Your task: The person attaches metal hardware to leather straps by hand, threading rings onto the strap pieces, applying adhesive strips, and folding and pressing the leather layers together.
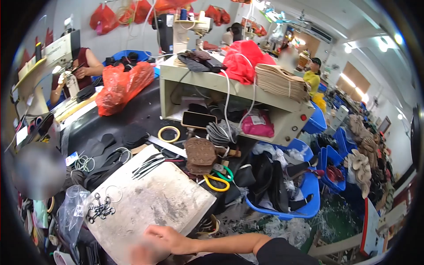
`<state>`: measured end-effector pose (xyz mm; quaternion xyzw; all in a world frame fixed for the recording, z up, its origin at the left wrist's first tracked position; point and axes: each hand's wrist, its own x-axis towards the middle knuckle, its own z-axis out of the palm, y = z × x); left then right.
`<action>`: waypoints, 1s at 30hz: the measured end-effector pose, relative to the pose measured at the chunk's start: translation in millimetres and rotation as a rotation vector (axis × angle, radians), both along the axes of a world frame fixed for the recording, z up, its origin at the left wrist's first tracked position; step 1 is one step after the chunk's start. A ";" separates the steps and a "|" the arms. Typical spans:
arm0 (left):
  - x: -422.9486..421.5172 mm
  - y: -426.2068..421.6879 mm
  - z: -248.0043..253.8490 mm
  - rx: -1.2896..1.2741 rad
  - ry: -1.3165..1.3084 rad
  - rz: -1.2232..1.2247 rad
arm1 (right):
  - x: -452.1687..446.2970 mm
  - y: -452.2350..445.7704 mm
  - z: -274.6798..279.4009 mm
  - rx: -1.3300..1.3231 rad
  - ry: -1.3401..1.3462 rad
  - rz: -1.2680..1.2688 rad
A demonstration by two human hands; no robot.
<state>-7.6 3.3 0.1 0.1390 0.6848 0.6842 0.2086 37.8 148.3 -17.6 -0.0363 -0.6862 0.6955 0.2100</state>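
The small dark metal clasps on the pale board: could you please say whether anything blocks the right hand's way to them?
Nothing visible stands between the right hand and the clasps, only stained board surface.

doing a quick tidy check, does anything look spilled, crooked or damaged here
Clear plastic scraps lie strewn over the green floor around the blue bin, like spilled waste. The pale board sits at an angle and has dark stains, perhaps just wear. Nothing looks clearly broken.
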 end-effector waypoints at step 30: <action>-29.8 10.7 -6.5 0.140 -0.106 -0.023 | -3.0 22.2 40.3 1.132 0.166 -0.017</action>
